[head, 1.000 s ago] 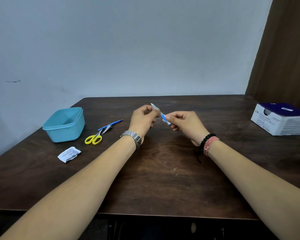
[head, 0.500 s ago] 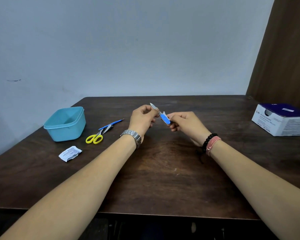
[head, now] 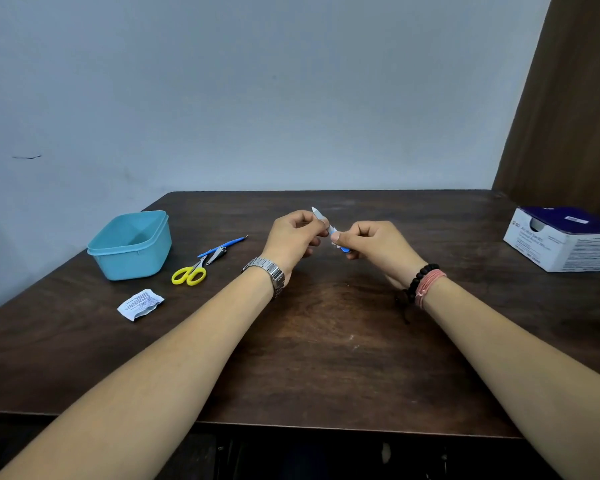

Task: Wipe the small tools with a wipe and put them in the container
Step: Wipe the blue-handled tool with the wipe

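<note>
Tabletop: dark brown wood tabletop [head: 326, 368] with visible grain; its near edge runs across the bottom of the view, and both forearms reach over it from below.
Left wrist: a metal watch [head: 267, 271] sits on it.
Right wrist: a black bead bracelet [head: 420, 277] and a pink cord band just beside it.
Wipe packet: a small white printed packet [head: 141, 304] lies flat on the left part of the tabletop, near the front of the container.
Scissors: yellow-handled scissors [head: 191, 273] lie between the container and the left forearm, blades pointing away.
Other tools: a metal nail clipper [head: 218, 252] and a thin blue stick tool [head: 227, 244] lie just beyond the scissors, close together — whether they touch, I cannot tell.
Container: a light blue plastic container [head: 130, 249] without lid stands at the left side, well apart from the hands.
Left hand: the left hand [head: 293, 239] is raised above the middle of the tabletop, fingers curled, and pinches the grey pointed end of a small blue-handled tool [head: 328, 227].
Right hand: the right hand [head: 374, 242] pinches the blue handle end of the same tool; something white shows under its thumb, too small to identify.
Tool position: it is in the air between the two hands, tilted, pointed tip up and to the left — not on the tabletop.
Box: a white and dark blue cardboard box [head: 565, 240] stands at the far right edge.
Room: a plain pale wall [head: 257, 91] behind the tabletop; a brown curtain or panel [head: 575, 98] at the right.
</note>
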Available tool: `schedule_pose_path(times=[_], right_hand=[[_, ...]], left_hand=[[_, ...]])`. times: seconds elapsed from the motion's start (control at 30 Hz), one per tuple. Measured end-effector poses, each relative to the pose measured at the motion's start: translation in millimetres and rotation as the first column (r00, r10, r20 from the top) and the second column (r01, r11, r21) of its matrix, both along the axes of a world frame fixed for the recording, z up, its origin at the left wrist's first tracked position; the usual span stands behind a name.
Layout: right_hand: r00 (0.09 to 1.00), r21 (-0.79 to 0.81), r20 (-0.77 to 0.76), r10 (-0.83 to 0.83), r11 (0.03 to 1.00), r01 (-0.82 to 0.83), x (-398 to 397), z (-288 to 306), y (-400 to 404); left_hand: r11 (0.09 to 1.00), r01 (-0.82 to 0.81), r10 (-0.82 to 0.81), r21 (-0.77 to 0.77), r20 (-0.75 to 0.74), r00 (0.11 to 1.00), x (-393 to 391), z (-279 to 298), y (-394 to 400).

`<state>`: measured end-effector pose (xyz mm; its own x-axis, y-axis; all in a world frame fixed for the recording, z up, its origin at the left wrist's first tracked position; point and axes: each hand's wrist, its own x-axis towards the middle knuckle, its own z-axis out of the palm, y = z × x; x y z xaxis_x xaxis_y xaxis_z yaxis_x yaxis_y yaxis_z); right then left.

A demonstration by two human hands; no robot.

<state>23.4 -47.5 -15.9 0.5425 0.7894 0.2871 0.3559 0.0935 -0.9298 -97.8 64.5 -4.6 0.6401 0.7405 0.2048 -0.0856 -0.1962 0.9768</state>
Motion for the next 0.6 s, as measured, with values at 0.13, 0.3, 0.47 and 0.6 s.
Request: schedule_pose_path(times=[0.13,0.3,0.47,0.6], right_hand=[[0.994,0.03,-0.108,0.024,0.999,-0.021,-1.1,1.5,-1.0],[0.982,0.061,-0.175,0.073,0.996,-0.064,-1.4,3.1,-3.0],[0.995,0.01,-0.087,0.047,0.999,-0.046,-2.3,1.6,-1.6],[1.0,-0.037,-0.018,0.008,0.999,-0.009,-2.3,1.0,-0.6]], left_hand=[[0.999,0.027,-0.026,-0.041,0.029,0.999,0.1,0.2,-0.8],[0.999,0.024,-0.023,-0.04,0.019,1.0,0.0,-0.4,-1.0],[1.0,0.003,-0.003,-0.03,0.006,1.0,-0.4,-0.7,-0.4],[0.999,-0.005,0.005,-0.037,0.005,1.0,-0.2,-0.6,0.3]])
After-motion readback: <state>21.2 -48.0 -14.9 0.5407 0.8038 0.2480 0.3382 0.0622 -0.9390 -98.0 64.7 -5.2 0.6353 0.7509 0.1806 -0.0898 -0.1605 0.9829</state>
